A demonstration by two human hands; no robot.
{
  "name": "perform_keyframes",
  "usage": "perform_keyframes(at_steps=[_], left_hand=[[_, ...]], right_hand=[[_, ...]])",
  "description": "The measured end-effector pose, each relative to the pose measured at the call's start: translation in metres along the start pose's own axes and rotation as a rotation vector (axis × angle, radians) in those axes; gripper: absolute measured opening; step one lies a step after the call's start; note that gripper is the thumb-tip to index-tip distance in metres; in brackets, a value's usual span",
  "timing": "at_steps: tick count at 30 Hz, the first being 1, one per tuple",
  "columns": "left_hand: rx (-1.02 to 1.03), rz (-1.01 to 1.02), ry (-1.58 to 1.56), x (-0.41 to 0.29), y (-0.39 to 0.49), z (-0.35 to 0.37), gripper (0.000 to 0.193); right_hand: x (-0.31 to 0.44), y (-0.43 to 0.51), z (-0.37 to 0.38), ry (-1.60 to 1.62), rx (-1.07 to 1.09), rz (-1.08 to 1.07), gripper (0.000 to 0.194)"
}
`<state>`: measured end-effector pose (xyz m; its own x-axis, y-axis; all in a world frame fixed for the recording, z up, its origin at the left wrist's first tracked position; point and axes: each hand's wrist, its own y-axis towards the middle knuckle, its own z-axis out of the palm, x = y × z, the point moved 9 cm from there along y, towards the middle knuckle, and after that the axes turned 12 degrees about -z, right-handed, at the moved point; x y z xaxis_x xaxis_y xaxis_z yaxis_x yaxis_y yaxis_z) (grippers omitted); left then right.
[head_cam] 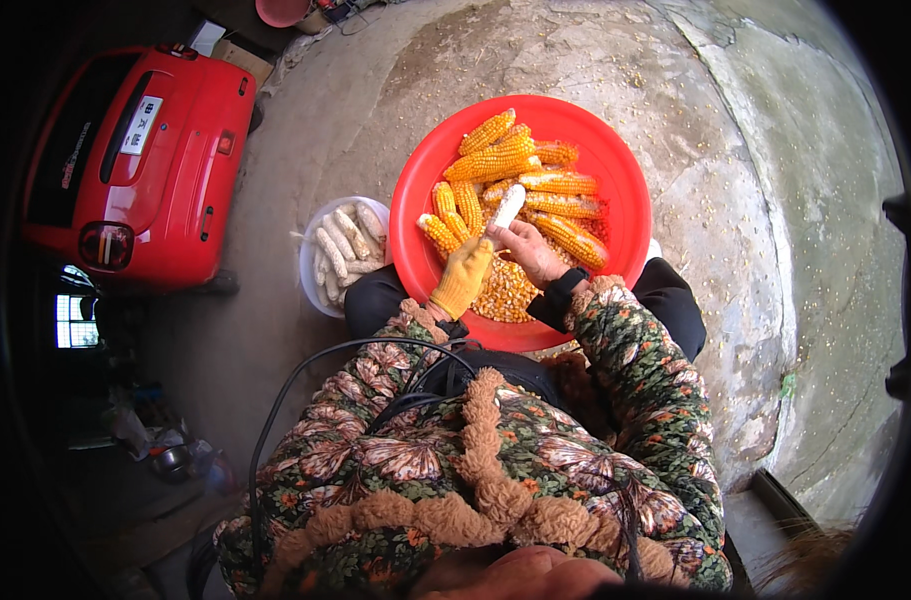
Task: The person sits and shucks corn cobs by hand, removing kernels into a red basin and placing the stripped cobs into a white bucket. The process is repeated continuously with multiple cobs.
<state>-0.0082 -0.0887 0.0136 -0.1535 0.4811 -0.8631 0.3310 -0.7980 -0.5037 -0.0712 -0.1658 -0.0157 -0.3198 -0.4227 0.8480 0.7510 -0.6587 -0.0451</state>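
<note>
A large round red plastic basin point(628, 142) lies across my knees. In its far part several yellow corn cobs point(493, 161) are piled, some with white bare patches. Loose corn kernels point(506, 294) fill the near part. My left hand point(466, 274), in a yellow glove, is closed at the lower end of a white, stripped corncob point(508, 206). My bare right hand point(526, 249) grips the same cob near that end with thumb and fingers. The cob points up and away over the pile. The fingers partly hide its lower end.
A white bucket point(306, 259) holding several stripped cobs point(335, 244) stands left of the basin. A red car point(185, 172) is parked at the left. Scattered kernels lie on the concrete floor point(733, 247) at the right. A black cable point(264, 427) loops over my jacket.
</note>
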Motion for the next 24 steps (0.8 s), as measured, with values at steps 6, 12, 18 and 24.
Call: perform_keyframes(at_steps=[6, 12, 18, 24], left_hand=[[-0.287, 0.491, 0.477, -0.001, 0.006, -0.024, 0.029], [-0.371, 0.421, 0.590, 0.005, 0.012, -0.035, 0.032], [-0.096, -0.080, 0.048, 0.019, 0.011, -0.008, 0.032], [-0.117, -0.156, -0.056, 0.021, 0.011, -0.016, 0.032]], right_hand=[[-0.005, 0.001, 0.001, -0.047, -0.010, 0.007, 0.032], [-0.018, 0.008, -0.007, -0.085, -0.021, -0.024, 0.033], [-0.027, 0.012, -0.022, -0.191, -0.108, -0.022, 0.036], [-0.020, 0.001, -0.013, -0.174, -0.070, 0.073, 0.034]])
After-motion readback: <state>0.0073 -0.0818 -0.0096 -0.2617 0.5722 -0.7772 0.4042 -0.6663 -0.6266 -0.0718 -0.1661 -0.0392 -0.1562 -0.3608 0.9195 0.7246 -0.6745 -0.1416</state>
